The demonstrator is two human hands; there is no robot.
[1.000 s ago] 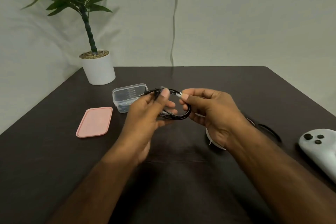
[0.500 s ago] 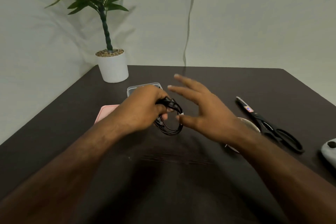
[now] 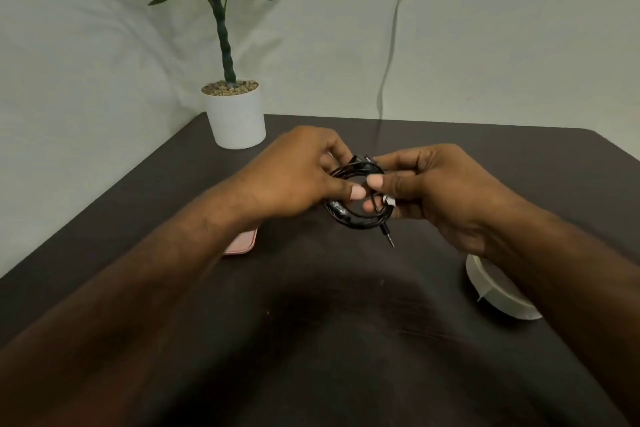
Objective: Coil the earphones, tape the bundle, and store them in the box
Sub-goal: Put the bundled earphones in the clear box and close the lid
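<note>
The black earphones (image 3: 356,218) are coiled into a small loop held above the dark table, with the jack plug sticking out at the lower right. My left hand (image 3: 298,173) pinches the coil's left side. On the right side of the coil, my right hand (image 3: 440,194) grips with thumb and fingers, and a small white piece shows at its fingertips. A roll of clear tape (image 3: 495,291) lies on the table under my right forearm. Only a corner of the pink lid (image 3: 244,241) shows beneath my left forearm. The box is hidden behind my hands.
A potted plant in a white pot (image 3: 237,118) stands at the table's back left corner. A thin grey cable (image 3: 391,55) hangs down the wall behind. The dark table (image 3: 329,340) stretches toward me below my arms.
My right hand, open beside the coil half a second ago, has closed onto it again. The view has swung left and down, so the scissors and white controller are out of frame.
</note>
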